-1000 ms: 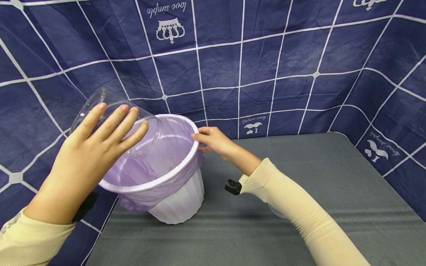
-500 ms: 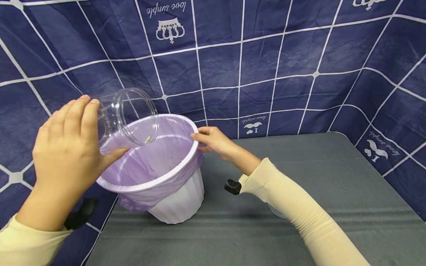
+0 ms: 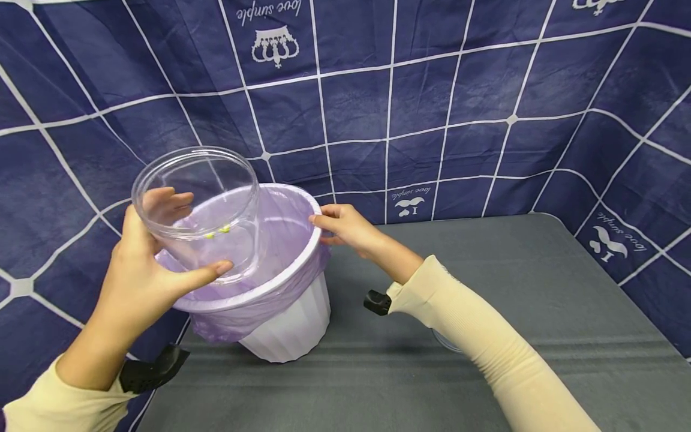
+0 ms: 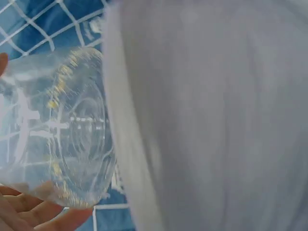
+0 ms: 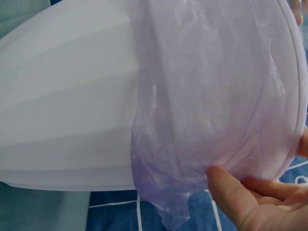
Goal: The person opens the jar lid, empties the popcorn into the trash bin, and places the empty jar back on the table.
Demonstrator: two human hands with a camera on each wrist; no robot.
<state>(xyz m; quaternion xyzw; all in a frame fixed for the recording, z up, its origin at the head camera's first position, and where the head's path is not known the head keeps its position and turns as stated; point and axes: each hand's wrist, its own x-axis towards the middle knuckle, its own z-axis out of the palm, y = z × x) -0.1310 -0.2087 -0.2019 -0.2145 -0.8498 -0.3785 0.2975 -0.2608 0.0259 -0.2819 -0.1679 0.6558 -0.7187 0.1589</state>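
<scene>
My left hand grips a clear plastic jar over the left side of the bin's mouth. The jar tilts slightly, its round opening up, thumb on the near side and fingers behind. A few small yellow bits show in it; the left wrist view shows yellowish specks around the base of the jar. The bin is white and ribbed, lined with a thin purple bag folded over its rim. At the bin's right side my right hand pinches the rim and bag, thumb and fingers on opposite sides.
The bin stands on a grey cloth-covered table. Under the right sleeve shows the edge of a clear round object. A blue curtain with white grid lines hangs behind and along the sides.
The left hand has turned the jar from tipped mouth-down over the bin, through lying sideways, to opening up. The right hand stays on the bin's rim.
</scene>
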